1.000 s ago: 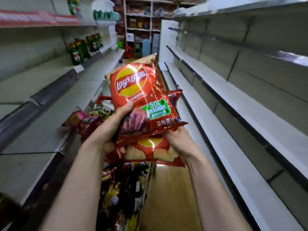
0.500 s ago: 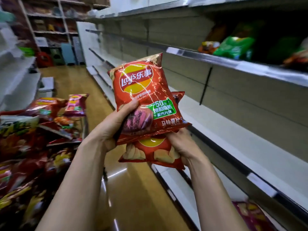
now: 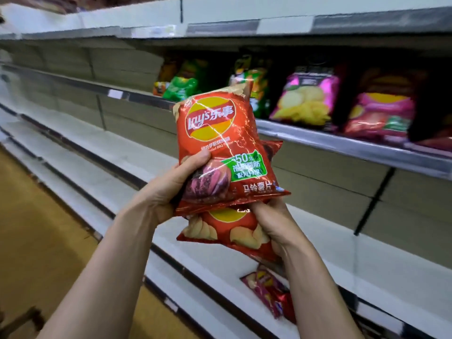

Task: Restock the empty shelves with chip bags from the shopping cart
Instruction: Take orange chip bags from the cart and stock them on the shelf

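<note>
Dim, warm light; glare streaks the front bag [image 3: 215,133], and motion blur smears the shelves [image 3: 102,146].

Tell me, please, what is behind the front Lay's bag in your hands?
A second red chip bag, held by the right hand; only its lower part shows, the rest is covered.

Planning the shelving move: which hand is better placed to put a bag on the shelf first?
Probably right: the right hand grips the lower bag on the side nearer the bare shelf; the left hand pinches the front bag.
</note>
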